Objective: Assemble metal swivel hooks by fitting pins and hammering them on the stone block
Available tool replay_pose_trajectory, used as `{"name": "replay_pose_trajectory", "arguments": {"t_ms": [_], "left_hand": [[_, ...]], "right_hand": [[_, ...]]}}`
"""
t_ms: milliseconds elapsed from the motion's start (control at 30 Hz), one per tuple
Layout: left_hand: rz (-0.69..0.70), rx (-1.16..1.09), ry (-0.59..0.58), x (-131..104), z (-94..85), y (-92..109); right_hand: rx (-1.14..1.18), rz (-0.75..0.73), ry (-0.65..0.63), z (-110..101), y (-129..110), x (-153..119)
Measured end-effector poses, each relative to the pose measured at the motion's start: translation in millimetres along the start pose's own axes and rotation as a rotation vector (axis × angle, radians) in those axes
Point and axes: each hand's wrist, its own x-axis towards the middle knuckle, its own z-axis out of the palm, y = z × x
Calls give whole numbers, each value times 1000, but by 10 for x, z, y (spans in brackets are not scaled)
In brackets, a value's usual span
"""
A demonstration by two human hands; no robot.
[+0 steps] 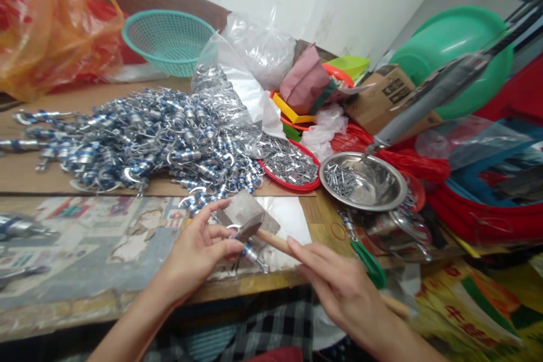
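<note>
My right hand is wrapped round the wooden handle of a hammer. The hammer's dark head lies over a grey metal block near the bench's front edge. My left hand pinches a silver metal fitting with blue bands and a small eye at its end. The hammer head and my fingers partly hide this fitting. Beyond my left hand spreads a large heap of similar blue-banded fittings.
A red dish holds many small metal pieces. Beside it, a steel bowl contains metal pins, with a grey tool hanging above. A turquoise basket, plastic bags and a cardboard box stand behind.
</note>
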Motion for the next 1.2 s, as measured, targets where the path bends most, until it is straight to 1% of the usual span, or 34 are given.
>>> {"name": "replay_pose_trajectory", "arguments": {"t_ms": [33, 100, 133, 167, 233, 267, 367, 400, 433, 500, 567, 600, 667, 733, 767, 867, 933, 1000, 1100, 1200], "left_hand": [[0, 0, 1, 2, 4, 1], [4, -4, 7, 6, 10, -1], [6, -6, 8, 8, 11, -4], [7, -5, 7, 8, 10, -7], [4, 1, 2, 4, 6, -9], [3, 10, 4, 0, 2, -8], [10, 122, 6, -21, -16, 0], [26, 193, 6, -29, -24, 2], [58, 271, 15, -35, -33, 2], [184, 408, 57, -38, -53, -5], [356, 491, 119, -27, -72, -20], [434, 519, 139, -18, -80, -28], [527, 567, 143, 1, -86, -40], [546, 601, 114, 13, -81, -40], [542, 615, 100, 15, -75, -34], [511, 638, 79, 6, -58, -4], [498, 638, 76, -6, -57, 11], [494, 628, 76, -18, -67, 17], [491, 626, 80, -29, -88, 16], [503, 650, 63, -30, -98, 17]], "right_hand": [[-9, 14, 2, 28, 8, -22], [5, 23, 103, 65, 18, -64], [15, 22, 124, 76, 21, -87], [29, 20, 119, 86, 25, -110], [60, 48, 61, 110, 55, -142], [78, 83, 51, 127, 90, -143], [133, 256, 134, 202, 274, -56], [134, 319, 140, 231, 352, 1], [131, 375, 121, 259, 429, 67], [106, 431, 27, 310, 567, 217], [49, 404, -59, 338, 684, 388], [12, 383, -69, 342, 745, 484], [-71, 374, -16, 328, 892, 698], [-138, 424, 66, 301, 1082, 924], [-165, 453, 83, 290, 1183, 1029], [-192, 514, 48, 304, 1421, 1260], [-185, 519, 21, 348, 1464, 1327], [-190, 506, 30, 392, 1421, 1340], [-212, 477, 86, 395, 1310, 1319], [-204, 446, 144, 322, 1250, 1307]]}}
